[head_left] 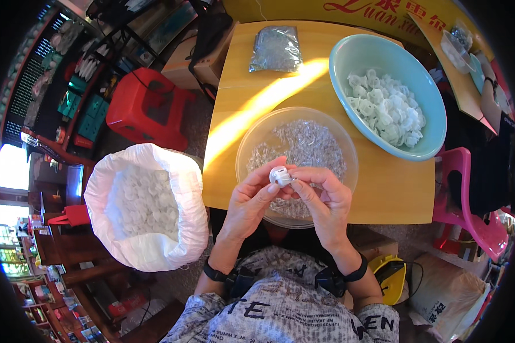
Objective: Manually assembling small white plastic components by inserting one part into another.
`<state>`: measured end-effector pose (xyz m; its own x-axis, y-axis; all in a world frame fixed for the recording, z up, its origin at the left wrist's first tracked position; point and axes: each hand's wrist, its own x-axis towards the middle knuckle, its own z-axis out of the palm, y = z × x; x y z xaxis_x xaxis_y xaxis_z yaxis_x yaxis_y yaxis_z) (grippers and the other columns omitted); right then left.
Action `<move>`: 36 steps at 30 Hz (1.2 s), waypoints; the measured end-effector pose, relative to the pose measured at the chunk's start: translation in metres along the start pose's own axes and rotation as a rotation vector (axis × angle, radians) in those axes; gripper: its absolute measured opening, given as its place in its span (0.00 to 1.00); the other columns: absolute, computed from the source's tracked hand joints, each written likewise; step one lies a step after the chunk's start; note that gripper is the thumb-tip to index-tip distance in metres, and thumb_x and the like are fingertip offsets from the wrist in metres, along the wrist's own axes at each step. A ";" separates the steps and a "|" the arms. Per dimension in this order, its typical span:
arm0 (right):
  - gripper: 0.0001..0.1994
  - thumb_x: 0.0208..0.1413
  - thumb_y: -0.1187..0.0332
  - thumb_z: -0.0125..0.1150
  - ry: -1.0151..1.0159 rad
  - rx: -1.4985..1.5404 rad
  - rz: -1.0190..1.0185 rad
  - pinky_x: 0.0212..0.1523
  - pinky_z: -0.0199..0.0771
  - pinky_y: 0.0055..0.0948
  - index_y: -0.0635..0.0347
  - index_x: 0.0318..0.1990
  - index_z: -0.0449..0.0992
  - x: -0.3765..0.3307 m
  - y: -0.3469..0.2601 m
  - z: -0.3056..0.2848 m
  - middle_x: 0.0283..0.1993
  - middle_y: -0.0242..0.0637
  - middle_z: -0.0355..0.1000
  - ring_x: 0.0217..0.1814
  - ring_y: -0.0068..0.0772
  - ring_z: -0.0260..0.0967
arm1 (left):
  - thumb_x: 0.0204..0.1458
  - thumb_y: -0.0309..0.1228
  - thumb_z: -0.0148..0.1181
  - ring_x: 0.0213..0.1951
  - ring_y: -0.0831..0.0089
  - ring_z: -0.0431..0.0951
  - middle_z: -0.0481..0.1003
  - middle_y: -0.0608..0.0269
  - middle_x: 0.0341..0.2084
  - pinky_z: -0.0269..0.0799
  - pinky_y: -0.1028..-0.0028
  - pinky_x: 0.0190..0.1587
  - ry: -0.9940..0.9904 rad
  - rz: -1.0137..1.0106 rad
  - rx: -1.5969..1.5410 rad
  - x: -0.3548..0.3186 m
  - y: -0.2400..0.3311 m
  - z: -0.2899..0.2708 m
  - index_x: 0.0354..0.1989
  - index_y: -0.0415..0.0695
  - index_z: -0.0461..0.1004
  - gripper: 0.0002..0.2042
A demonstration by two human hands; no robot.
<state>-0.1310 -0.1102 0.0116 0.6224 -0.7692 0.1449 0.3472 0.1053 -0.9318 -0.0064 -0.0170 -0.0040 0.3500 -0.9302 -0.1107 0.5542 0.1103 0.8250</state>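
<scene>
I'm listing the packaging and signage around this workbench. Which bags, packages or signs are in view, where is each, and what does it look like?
Clear plastic bag: far end of the wooden table, flat, filled with small clear pieces.
White sack: left of the table, open, full of white parts.
Banner: beyond the table, yellow with red lettering.
Pale bag: lower right floor, crumpled, dark print.

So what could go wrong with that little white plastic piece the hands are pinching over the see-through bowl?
The small white plastic piece is pinched only by fingertips of the left hand and right hand, so it might slip into the clear round bowl of tiny transparent bits. That bowl overhangs the wooden table's near edge, so a nudge could perhaps tip it.
</scene>
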 end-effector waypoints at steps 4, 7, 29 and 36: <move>0.06 0.55 0.79 0.57 0.000 -0.036 -0.034 0.37 0.76 0.20 0.68 0.41 0.74 0.000 -0.002 0.003 0.42 0.41 0.74 0.38 0.23 0.72 | 0.59 0.26 0.50 0.46 0.75 0.73 0.70 0.56 0.52 0.70 0.75 0.49 -0.022 0.008 -0.054 -0.001 -0.003 -0.003 0.62 0.38 0.59 0.22; 0.06 0.55 0.80 0.57 -0.001 -0.059 -0.032 0.37 0.76 0.20 0.68 0.40 0.74 0.001 -0.002 0.003 0.41 0.41 0.74 0.38 0.23 0.72 | 0.59 0.26 0.50 0.43 0.76 0.74 0.71 0.58 0.49 0.71 0.76 0.46 0.005 0.001 -0.082 0.001 -0.001 0.000 0.62 0.36 0.59 0.22; 0.06 0.55 0.79 0.57 0.029 -0.093 -0.015 0.35 0.76 0.18 0.67 0.40 0.75 -0.001 0.005 0.001 0.41 0.40 0.74 0.38 0.21 0.72 | 0.59 0.27 0.51 0.51 0.74 0.71 0.69 0.56 0.54 0.71 0.75 0.49 -0.044 0.005 0.046 0.000 -0.002 -0.009 0.62 0.40 0.59 0.22; 0.05 0.55 0.79 0.58 0.024 -0.128 -0.032 0.34 0.75 0.17 0.67 0.39 0.75 -0.002 0.005 0.001 0.40 0.39 0.74 0.37 0.19 0.72 | 0.59 0.27 0.51 0.50 0.74 0.72 0.69 0.55 0.54 0.71 0.75 0.49 -0.060 0.004 0.035 0.000 0.001 -0.009 0.62 0.40 0.60 0.22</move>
<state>-0.1298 -0.1076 0.0071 0.5953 -0.7856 0.1686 0.2734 0.0007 -0.9619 0.0008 -0.0133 -0.0084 0.3056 -0.9492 -0.0749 0.5260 0.1028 0.8442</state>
